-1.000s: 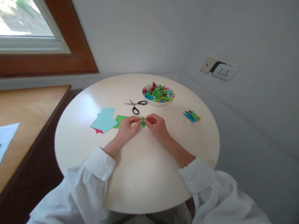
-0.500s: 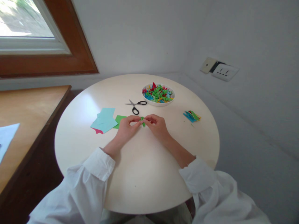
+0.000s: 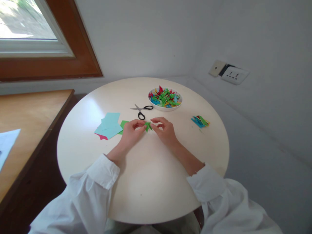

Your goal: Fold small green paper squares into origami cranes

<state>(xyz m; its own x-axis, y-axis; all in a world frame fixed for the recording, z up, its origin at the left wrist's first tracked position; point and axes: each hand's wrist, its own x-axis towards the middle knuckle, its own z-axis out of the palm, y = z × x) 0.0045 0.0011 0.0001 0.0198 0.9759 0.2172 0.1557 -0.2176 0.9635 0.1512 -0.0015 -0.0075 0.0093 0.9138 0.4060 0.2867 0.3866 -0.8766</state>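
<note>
Between my two hands, over the middle of the table, is a small green folded paper [image 3: 148, 126] with pointed ends hanging down. My left hand [image 3: 131, 131] is closed, thumb and forefinger pinching its left side. At its right edge, my right hand [image 3: 165, 130] has the thumb against the paper while the forefinger is lifted a little above; the other fingers are curled and partly hidden. A green paper sheet [image 3: 123, 124] lies partly under my left hand. Just beyond my hands rest open scissors [image 3: 141, 110] with black handles.
Light blue paper sheets [image 3: 109, 126] lie at the left, a pink sheet [image 3: 102, 136] poking out below. A white bowl [image 3: 168, 109] of colourful folded paper pieces stands at the back. Several paper strips [image 3: 200, 121] lie at the right of the round table [image 3: 146, 182].
The green folded paper has opened out wider between my hands. My right forefinger has lifted away from the paper. The other things have stayed in place.
</note>
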